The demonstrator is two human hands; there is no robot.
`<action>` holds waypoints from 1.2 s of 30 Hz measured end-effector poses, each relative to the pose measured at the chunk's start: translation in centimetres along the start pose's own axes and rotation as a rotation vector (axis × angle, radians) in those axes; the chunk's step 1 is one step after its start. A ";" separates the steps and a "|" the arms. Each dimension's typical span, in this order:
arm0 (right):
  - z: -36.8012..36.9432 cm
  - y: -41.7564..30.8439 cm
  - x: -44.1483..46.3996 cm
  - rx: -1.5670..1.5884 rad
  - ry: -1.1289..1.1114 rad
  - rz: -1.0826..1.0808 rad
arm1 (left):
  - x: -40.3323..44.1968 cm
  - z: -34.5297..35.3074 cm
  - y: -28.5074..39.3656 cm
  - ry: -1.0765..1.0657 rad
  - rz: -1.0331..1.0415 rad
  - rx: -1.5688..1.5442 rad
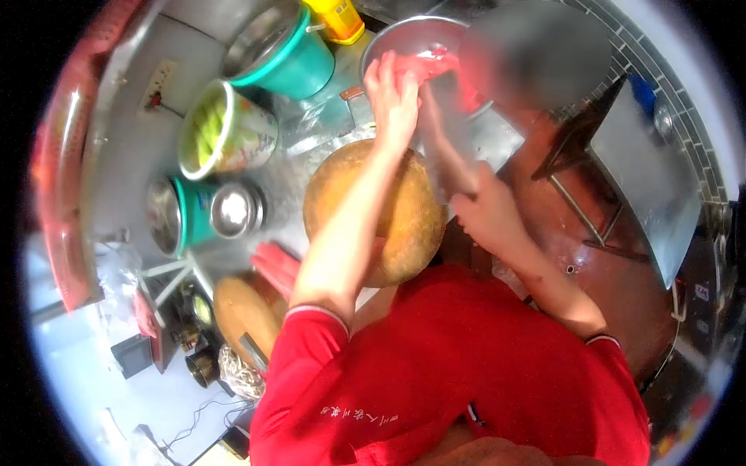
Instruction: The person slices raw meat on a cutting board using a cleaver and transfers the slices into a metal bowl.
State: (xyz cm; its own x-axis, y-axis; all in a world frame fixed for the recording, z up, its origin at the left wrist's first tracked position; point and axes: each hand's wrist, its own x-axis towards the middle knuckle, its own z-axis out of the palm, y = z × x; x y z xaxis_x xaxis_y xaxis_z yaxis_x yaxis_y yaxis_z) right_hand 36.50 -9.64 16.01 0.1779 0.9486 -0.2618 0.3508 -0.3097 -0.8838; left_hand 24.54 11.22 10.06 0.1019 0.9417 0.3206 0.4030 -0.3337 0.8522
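Observation:
My left hand [395, 99] reaches over the near rim of a metal bowl [374, 50], its fingers stretched out. Pinkish-red pieces that look like raw meat [435, 64] lie in the bowl. My right hand [491, 211] is closed around the handle of a cleaver [447, 128]. Its blurred grey blade points up toward the bowl, close beside my left hand; whether they touch I cannot tell. Below my left forearm stands a round wooden chopping block [420, 210], partly covered by the arm.
On the left stand a teal bucket [307, 66], a pail of green vegetables [225, 155], a smaller teal bucket [186, 217] and metal bowls [233, 210]. Another round board [245, 314] lies lower left, beside a reddish finger-like shape [276, 266]. A grey blurred patch covers the upper right.

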 end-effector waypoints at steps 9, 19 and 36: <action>-3.6 8.1 -5.0 0.224 0.003 0.274 | 1.5 -2.6 -7.4 0.167 -0.103 -0.253; 0.5 8.0 -2.8 -0.127 -0.452 -0.280 | -21.9 -18.2 -8.1 0.410 -0.280 0.222; 11.1 4.6 -3.3 -0.723 -0.516 -0.401 | -28.4 -17.1 -8.4 -0.104 0.014 0.355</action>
State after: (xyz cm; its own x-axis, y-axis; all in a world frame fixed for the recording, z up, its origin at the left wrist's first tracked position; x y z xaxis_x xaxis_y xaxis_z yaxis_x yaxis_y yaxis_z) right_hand 27.36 -13.50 8.52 -0.4422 0.8512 -0.2829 0.8076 0.2406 -0.5384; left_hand 2.68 -13.44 0.90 0.1943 0.9424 0.2722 0.6896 -0.3286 0.6453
